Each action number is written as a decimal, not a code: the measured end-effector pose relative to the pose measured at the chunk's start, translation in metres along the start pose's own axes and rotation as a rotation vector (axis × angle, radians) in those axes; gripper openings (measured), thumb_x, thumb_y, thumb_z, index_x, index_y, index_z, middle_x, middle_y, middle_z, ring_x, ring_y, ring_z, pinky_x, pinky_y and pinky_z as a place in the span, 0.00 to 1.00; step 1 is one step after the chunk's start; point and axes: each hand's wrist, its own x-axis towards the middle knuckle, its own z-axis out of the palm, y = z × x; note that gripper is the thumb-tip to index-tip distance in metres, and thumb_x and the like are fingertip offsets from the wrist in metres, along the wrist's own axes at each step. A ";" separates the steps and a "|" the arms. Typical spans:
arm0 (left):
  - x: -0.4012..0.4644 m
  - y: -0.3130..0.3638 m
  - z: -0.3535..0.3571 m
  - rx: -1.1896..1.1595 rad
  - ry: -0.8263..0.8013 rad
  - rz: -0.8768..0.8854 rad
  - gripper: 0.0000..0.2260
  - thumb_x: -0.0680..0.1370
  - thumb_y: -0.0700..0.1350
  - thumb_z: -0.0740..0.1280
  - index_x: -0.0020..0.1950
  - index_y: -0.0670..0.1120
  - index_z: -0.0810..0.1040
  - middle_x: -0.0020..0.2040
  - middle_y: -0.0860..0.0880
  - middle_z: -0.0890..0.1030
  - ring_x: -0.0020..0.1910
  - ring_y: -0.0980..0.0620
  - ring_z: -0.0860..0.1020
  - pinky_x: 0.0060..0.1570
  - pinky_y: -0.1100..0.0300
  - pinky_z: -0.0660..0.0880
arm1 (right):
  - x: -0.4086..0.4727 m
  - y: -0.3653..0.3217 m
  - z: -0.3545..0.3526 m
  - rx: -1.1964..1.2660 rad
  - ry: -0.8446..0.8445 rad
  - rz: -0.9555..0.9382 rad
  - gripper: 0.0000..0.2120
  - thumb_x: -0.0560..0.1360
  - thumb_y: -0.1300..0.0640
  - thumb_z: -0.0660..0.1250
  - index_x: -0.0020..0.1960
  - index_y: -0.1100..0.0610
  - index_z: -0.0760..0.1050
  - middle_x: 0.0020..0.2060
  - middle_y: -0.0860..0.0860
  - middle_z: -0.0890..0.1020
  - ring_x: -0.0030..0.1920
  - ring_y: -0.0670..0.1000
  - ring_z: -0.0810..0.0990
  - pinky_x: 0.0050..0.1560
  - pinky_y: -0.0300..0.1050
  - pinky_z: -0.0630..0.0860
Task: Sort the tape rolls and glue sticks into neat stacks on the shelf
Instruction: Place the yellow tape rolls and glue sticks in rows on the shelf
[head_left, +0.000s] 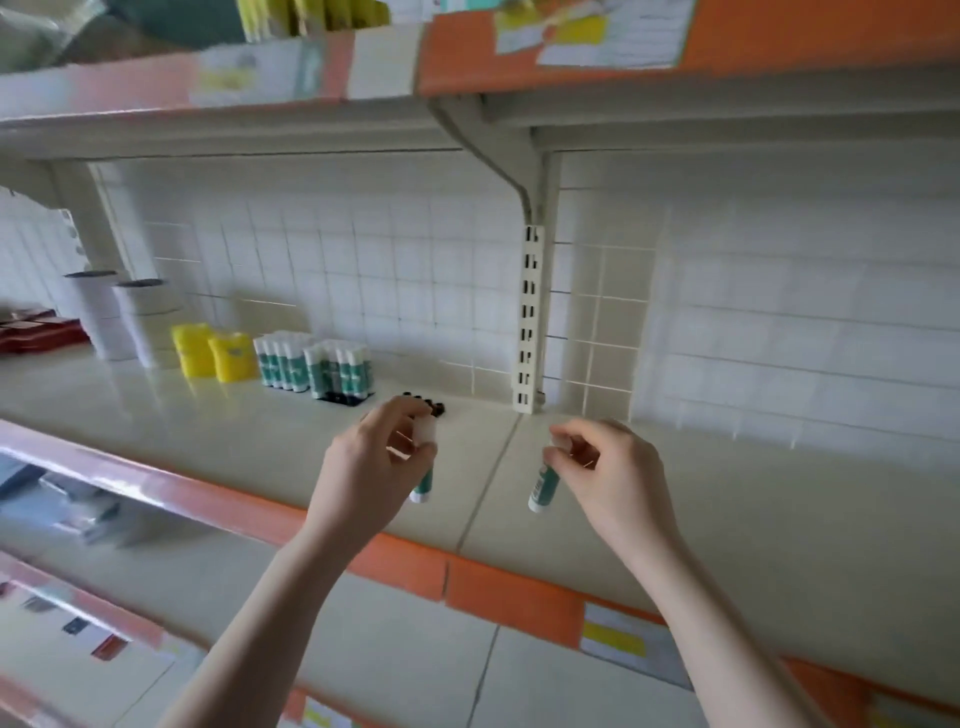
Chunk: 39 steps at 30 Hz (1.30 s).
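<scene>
1. Overhead, an upper shelf (260, 135) caps the cream shelf (260, 447), whose orange front edge (405, 564) runs below both wrists; bare surface stretches to the right.
2. Left hand (371, 467) pinches a glue stick (423, 488) by its white cap.
3. Right hand (605, 467) pinches another glue stick (543, 488) likewise, just above the shelf.
4. Upright glue sticks (311, 364), yellow packs (215, 353) and stacked tape rolls (119, 317) stand at rear left.

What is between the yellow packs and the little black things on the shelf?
In the head view, two groups of upright white-and-green glue sticks stand between the yellow packs and the small black things.
</scene>
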 end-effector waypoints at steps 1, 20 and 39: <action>0.007 -0.012 -0.010 0.004 0.007 -0.004 0.13 0.69 0.38 0.72 0.49 0.52 0.77 0.37 0.58 0.79 0.35 0.59 0.79 0.40 0.59 0.75 | 0.007 -0.011 0.013 0.003 -0.014 -0.002 0.08 0.68 0.61 0.73 0.47 0.55 0.82 0.39 0.48 0.81 0.40 0.50 0.79 0.43 0.40 0.72; 0.143 -0.198 -0.089 0.053 0.151 -0.047 0.13 0.68 0.37 0.73 0.48 0.51 0.77 0.34 0.59 0.78 0.37 0.61 0.78 0.37 0.63 0.75 | 0.161 -0.102 0.232 0.007 -0.163 -0.101 0.05 0.71 0.55 0.72 0.46 0.54 0.81 0.40 0.48 0.81 0.42 0.49 0.78 0.45 0.45 0.75; 0.171 -0.274 -0.082 -0.083 0.089 -0.030 0.14 0.69 0.36 0.73 0.48 0.51 0.77 0.36 0.56 0.80 0.35 0.59 0.78 0.38 0.65 0.75 | 0.174 -0.102 0.337 -0.132 -0.179 -0.058 0.05 0.73 0.57 0.69 0.48 0.57 0.79 0.44 0.49 0.79 0.46 0.53 0.77 0.45 0.46 0.72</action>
